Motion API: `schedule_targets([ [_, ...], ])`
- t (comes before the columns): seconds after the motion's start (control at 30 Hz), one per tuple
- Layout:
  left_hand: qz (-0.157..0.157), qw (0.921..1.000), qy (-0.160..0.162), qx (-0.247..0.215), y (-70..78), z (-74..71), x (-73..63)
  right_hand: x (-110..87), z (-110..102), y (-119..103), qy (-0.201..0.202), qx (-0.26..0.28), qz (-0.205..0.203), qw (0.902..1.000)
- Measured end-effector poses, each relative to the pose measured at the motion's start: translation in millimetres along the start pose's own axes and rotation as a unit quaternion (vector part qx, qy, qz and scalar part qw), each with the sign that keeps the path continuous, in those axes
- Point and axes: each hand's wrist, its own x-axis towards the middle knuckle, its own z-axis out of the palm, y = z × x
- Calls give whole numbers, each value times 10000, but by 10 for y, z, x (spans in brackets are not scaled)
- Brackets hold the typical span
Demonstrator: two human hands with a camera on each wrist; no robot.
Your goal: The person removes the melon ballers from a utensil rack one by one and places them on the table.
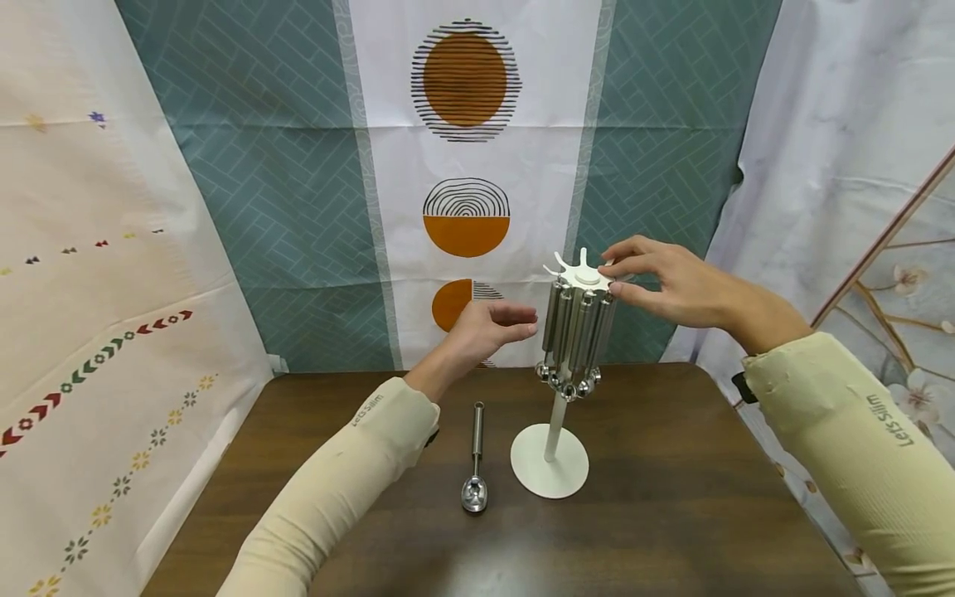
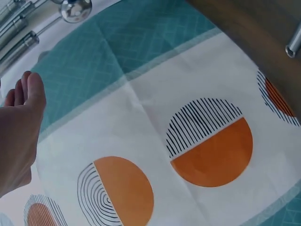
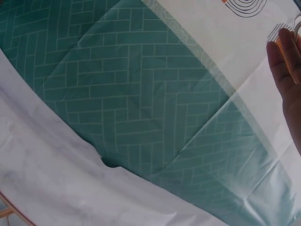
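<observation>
A white stand (image 1: 550, 461) rises from a round base on the dark table. Several shiny metal scoops (image 1: 570, 336) with cylindrical handles hang side by side from its hooked top (image 1: 581, 276), heads down. My right hand (image 1: 671, 282) is at the right edge of that top, fingertips and thumb right at the rim, fingers fairly straight. To the left of the hanging scoops, my left hand (image 1: 485, 332) is held in the air with fingers extended and nothing in it. One more scoop (image 1: 475, 456) lies on the table left of the base, its oval head toward me.
The brown table (image 1: 642, 514) reaches back to a green and white patterned cloth (image 1: 466, 149). Pale printed cloths hang at the left (image 1: 97, 290) and right (image 1: 836, 166) sides.
</observation>
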Motion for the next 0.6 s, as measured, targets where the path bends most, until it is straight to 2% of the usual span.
schedule_targets([
  [0.3, 293, 9984, -232, -422, 37, 190, 71, -3, -5, -28, 56, 67, -21, 10000],
  [0.6, 393, 9985, -105, -366, 16, 278, 92, -14, 3, -33, 67, 11, -12, 10000],
])
